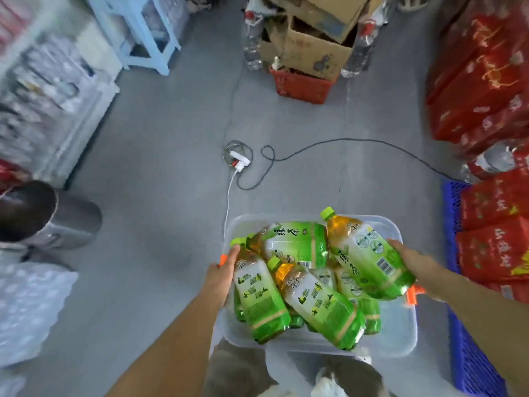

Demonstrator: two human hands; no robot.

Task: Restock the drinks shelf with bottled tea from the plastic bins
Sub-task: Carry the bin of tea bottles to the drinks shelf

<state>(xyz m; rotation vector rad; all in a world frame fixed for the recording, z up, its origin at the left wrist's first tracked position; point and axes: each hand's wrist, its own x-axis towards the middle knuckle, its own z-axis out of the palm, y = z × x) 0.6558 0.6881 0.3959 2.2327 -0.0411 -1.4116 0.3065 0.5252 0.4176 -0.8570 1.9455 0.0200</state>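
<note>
Grey concrete floor (160,156) fills the frame, with blurred shelving (43,90) at upper left. Lower centre, a clear plastic bin (395,336) is full of green tea bottles, so restocking looks barely begun. The left hand (221,275) grips one bottle (259,293) at the bin's left edge; the right hand (412,260) holds a raised bottle (363,253).

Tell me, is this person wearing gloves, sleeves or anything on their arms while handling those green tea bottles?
No. The left hand and right hand are bare, without gloves. Both forearms show uncovered up to the picture's edge; no sleeve, watch, bracelet or ring can be seen on them.
</note>
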